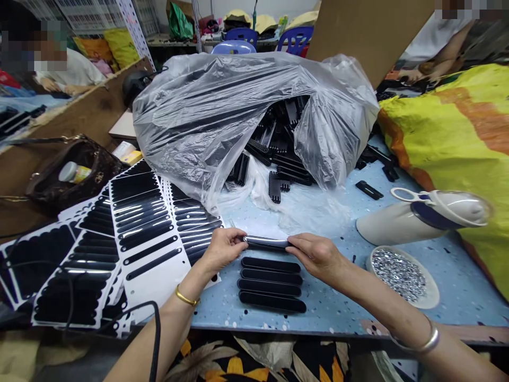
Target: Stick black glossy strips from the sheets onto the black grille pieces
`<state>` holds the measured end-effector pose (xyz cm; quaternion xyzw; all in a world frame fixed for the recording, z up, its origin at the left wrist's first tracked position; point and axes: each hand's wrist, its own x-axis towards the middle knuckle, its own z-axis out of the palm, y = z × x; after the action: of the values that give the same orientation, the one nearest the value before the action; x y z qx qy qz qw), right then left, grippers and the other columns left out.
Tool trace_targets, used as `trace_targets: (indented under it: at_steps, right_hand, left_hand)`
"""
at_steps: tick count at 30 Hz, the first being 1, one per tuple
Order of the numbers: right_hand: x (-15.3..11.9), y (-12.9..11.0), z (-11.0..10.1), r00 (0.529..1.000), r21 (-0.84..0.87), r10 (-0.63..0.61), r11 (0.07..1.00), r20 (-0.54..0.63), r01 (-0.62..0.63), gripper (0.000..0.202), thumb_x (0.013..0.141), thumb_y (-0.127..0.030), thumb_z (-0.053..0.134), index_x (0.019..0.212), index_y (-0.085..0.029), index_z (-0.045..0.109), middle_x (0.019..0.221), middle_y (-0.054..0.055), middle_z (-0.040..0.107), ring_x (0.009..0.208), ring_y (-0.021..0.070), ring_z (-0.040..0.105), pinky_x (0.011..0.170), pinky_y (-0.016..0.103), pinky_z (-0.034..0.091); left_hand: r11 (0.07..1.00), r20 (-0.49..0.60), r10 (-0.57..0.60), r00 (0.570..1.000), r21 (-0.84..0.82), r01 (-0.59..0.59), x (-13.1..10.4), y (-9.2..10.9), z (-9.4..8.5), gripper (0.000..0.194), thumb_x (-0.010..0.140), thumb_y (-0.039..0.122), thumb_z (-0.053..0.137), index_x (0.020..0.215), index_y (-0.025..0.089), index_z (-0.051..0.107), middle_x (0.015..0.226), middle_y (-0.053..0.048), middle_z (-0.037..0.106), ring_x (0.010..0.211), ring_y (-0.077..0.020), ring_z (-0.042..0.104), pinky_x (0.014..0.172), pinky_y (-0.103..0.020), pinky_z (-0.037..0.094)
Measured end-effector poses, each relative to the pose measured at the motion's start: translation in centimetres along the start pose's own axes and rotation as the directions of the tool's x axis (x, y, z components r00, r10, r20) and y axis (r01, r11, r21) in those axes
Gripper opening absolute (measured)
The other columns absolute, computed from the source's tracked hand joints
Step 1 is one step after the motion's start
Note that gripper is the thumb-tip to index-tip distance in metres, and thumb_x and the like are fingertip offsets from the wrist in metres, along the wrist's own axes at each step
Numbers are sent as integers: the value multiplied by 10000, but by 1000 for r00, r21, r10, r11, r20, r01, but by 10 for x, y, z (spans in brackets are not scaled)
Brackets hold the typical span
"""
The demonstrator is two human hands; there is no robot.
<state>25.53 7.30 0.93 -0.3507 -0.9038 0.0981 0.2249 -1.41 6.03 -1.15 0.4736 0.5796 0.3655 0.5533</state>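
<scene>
A long black strip with rounded ends and a glossy top (265, 242) is stretched level between my two hands, just above the table. My left hand (225, 246) pinches its left end between thumb and fingers. At the right end, my right hand (316, 254) grips it the same way. Directly below lie several matching black strips (270, 275), stacked in a row one beneath another. To the left, white backing sheets (155, 265) carry rows of shiny black rounded stickers, some spots peeled bare.
A big translucent plastic bag (222, 101) spills black plastic parts (278, 164) behind my hands. On the right stand a bowl of small shiny metal pieces (397, 276), a white tumbler (401, 220) lying over, and a yellow sack (457, 132). A brown handbag (51, 183) sits left. Two people work beyond.
</scene>
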Motion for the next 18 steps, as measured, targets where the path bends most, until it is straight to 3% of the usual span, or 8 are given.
trace_targets:
  at_steps: [18]
  right_hand:
    - [0,-1,9,1000,-14,-5,1000,-5,4,237,989,-244,523,842,-201,704,762,85,716,665,206,678,631,314,571]
  left_hand:
    - [999,8,-17,1000,-44,18,1,-2,-1,206,638,103,727,834,141,779,496,47,621,426,-109,575,478,-207,447]
